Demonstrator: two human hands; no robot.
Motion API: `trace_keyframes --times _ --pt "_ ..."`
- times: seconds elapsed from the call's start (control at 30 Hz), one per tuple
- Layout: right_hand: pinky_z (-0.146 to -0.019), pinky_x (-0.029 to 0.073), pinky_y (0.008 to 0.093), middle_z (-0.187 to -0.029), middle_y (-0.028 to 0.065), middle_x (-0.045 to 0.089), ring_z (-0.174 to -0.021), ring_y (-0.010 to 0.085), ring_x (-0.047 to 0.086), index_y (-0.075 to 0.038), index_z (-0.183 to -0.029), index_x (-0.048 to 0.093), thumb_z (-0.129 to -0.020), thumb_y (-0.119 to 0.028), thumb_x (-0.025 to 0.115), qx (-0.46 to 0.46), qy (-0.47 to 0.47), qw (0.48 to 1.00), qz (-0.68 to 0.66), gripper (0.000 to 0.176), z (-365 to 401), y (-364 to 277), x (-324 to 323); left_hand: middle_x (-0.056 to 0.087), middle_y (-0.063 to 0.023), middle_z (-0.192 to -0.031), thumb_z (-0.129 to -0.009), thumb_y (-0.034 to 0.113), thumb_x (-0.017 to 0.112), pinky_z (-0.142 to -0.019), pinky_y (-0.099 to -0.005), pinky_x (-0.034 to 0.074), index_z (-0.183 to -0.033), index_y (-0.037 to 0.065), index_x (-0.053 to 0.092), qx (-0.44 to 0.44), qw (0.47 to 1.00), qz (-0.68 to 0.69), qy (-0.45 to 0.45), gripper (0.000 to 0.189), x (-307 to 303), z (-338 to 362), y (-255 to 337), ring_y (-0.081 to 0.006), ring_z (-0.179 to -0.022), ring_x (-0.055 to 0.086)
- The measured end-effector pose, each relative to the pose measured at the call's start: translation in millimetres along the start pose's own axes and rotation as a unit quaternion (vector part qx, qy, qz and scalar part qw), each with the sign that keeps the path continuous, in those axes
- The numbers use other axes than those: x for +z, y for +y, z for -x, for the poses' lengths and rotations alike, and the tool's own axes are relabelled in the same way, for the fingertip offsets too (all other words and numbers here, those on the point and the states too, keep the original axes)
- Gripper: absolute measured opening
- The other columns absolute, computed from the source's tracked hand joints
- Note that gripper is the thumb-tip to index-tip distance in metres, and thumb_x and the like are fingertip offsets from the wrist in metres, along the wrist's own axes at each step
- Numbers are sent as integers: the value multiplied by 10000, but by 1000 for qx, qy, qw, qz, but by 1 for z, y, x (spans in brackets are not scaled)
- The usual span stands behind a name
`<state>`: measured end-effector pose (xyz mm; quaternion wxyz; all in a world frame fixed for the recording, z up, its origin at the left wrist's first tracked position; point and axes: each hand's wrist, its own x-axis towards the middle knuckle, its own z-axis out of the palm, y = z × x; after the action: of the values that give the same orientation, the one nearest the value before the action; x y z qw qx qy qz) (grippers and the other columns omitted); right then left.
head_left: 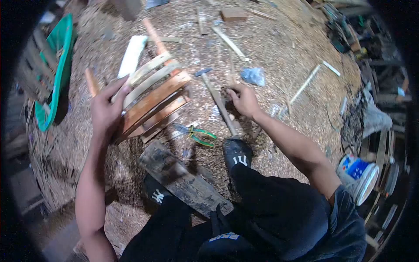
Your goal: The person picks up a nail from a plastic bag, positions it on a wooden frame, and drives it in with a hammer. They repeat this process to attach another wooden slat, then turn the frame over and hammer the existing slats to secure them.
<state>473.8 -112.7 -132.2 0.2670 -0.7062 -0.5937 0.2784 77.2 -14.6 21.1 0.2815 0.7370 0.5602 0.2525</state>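
My left hand point(110, 105) grips the left end of a small slatted wooden piece point(152, 96), which has pale slats, reddish-brown boards and long legs. My right hand point(242, 100) is at the right of a hammer point(218, 100), its fingers curled together; what they hold, if anything, is too small to make out. The hammer lies on the ground with its head away from me and its handle end near my right shoe. Pliers with green and yellow handles point(201, 135) lie open between the wooden piece and the hammer. A clear plastic bag point(253, 76) lies just beyond my right hand.
A worn plank point(183, 179) lies between my feet. Wood chips cover the ground, with thin sticks point(305, 83) at the right and a wood block point(233, 14) at the far side. A green wheelbarrow-like tub point(61, 70) stands left, a white bucket point(358, 177) right.
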Motion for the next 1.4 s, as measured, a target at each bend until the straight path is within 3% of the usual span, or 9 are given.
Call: trace_keyframes --times 0.17,0.33,0.97,1.07,1.1,1.13,1.17,1.23,1.4 --pt "-823 534 429 -996 180 703 -913 379 682 -34 -1064 733 -926 -151 669 -32 251 967 40 193 3 35 -39 721 -174 -1197 -971 200 670 -978 -330 492 -1263 53 698 -24 1000 11 -17 328 -2 -1 0 -194 -1110 671" --pt "-825 546 411 -1031 145 688 -906 342 687 -49 -1083 724 -915 -137 680 -1 276 955 107 195 -2 75 -60 707 -177 -1222 -981 190 658 -1016 -337 471 -1278 12 681 -16 1000 -5 -13 348 -3 -5 4 -205 -1132 656" --pt "-873 532 483 -1071 200 669 -965 410 652 -12 -1027 692 -912 -111 632 70 101 980 156 163 -39 91 -62 694 -165 -1258 -1005 185 630 -1062 -359 436 -1305 37 670 -5 1000 -28 -13 337 -3 -10 11 -198 -1186 629" --pt "-777 559 436 -965 175 708 -843 333 689 -3 -1003 706 -939 -136 644 84 160 983 39 160 -36 103 -64 694 -169 -1259 -1004 191 634 -1069 -362 431 -1300 38 674 -22 999 -41 -15 336 -2 -8 18 -200 -1192 625" --pt "-714 557 395 -899 148 714 -767 271 679 6 -986 713 -960 -150 643 146 154 974 -72 173 -36 106 -65 694 -171 -1257 -1003 195 635 -1070 -363 430 -1298 39 676 -17 999 -45 -11 336 -2 -7 19 -202 -1196 625" --pt "-650 556 355 -833 121 720 -691 209 669 15 -969 720 -980 -164 642 206 146 950 -183 195 -36 109 -67 694 -173 -1256 -1003 200 637 -1072 -364 429 -1297 40 677 -11 999 -50 -8 337 -2 -6 19 -205 -1199 624" --pt "-650 556 355 -833 121 720 -691 209 669 15 -969 720 -980 -164 642 206 146 950 -183 195 -35 112 -68 694 -173 -1256 -1003 200 637 -1072 -364 429 -1297 40 677 -11 999 -50 -7 337 -3 -6 15 -205 -1199 624" --pt "-600 519 262 -843 77 702 -681 104 613 51 -965 698 -1012 -199 643 201 138 897 -369 260 -33 106 -74 694 -176 -1257 -1001 209 640 -1073 -365 429 -1297 47 678 -9 999 -34 -10 340 -3 -7 7 -212 -1205 624" --pt "-603 521 268 -829 67 698 -677 116 616 55 -975 707 -1024 -247 627 215 151 879 -398 316 -31 95 -81 696 -174 -1250 -994 216 650 -1066 -363 435 -1294 36 678 -24 999 -32 -8 350 -2 -6 11 -215 -1200 627"
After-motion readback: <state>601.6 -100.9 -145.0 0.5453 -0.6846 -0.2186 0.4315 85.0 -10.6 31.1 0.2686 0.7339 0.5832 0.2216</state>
